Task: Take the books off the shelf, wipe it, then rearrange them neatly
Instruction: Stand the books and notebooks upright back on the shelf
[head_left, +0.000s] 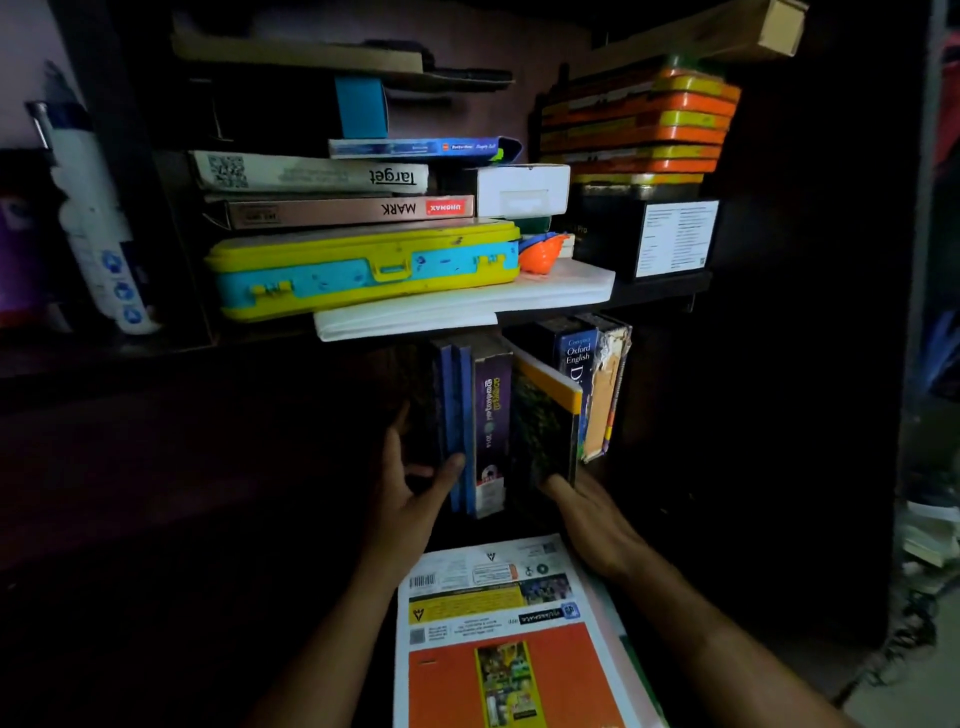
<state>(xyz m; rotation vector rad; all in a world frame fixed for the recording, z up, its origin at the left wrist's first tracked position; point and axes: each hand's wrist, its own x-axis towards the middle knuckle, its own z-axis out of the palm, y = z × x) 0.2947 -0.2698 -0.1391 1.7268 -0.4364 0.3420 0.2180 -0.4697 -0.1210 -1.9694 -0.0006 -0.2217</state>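
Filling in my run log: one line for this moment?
left hand: grips blue books | right hand: holds yellow-edged book | dictionary: upright on shelf

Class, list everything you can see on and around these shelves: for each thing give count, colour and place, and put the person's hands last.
upright books: several, blue, purple, yellow-edged, lower shelf
dictionary: one, dark blue, right of them
magazine: one, white and orange, flat below the hands
yellow case: one, yellow and turquoise, upper shelf
flat books: two, white and pink, on the case
white box: one, beside them
tins: a stack, orange and yellow, upper right
bottle: one, white, far left
left hand: grip on the blue books
right hand: under the yellow-edged book
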